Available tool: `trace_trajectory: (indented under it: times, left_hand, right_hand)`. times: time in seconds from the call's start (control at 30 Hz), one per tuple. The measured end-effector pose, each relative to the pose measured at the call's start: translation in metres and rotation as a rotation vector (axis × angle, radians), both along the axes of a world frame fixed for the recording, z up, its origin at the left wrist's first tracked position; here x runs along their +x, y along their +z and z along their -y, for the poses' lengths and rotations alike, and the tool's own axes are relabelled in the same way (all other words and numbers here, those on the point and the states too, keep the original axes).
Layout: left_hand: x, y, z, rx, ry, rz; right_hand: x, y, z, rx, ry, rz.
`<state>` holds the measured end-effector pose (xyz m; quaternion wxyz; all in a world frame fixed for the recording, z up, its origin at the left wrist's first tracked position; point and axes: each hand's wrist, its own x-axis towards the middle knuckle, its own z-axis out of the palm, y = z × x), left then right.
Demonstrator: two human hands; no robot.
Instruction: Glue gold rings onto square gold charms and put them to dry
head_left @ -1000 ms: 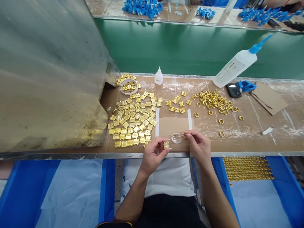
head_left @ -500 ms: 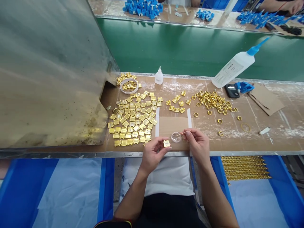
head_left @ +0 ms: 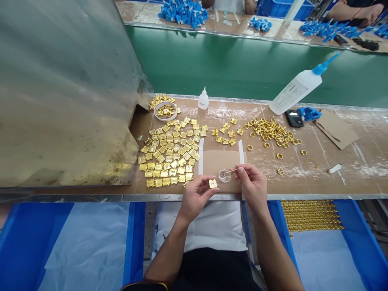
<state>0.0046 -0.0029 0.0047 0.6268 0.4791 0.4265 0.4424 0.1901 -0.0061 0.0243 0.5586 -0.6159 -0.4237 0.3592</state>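
Between thumb and fingers, my left hand [head_left: 195, 197] pinches a small gold square piece [head_left: 212, 183] near the table's front edge. My right hand [head_left: 253, 185] grips a thin stick [head_left: 235, 170], whose tip is in a small round clear dish [head_left: 224, 176]. The dish rests on a cardboard piece [head_left: 221, 160] flanked by white tape strips. Left of it lie rows of flat gold pieces [head_left: 169, 153]. Beyond the cardboard are several small gold pieces [head_left: 224, 127], and a heap of gold rings [head_left: 271, 129] lies to the right.
A small white bottle [head_left: 203, 99] stands at the back. A large blue-tipped bottle [head_left: 295, 92] leans at the right, near a black device [head_left: 294, 118]. A metal housing [head_left: 66, 97] fills the left. Blue bins [head_left: 136, 242] sit below the table. Other people's hands show across the divider.
The view has shifted slightly. Both hands keep almost the same pose, with the gold piece and the stick still held and the stick's tip still in the dish.
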Motion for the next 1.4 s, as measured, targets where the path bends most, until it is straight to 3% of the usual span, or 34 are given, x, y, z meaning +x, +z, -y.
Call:
trace_trajectory:
  times: [0.57,1.0,1.4]
  left_hand:
    - [0.000,0.001,0.000,0.009,0.006,-0.021]
    - [0.000,0.001,-0.001,0.035,0.002,-0.022]
    - [-0.001,0.001,-0.001,0.056,-0.013,-0.027]
  right_hand:
    - [-0.003,-0.007,0.001,0.084,-0.013,0.044]
    - [-0.001,-0.015,0.004,0.229,0.015,0.265]
    - [-0.001,-0.007,0.005,0.205,-0.009,0.129]
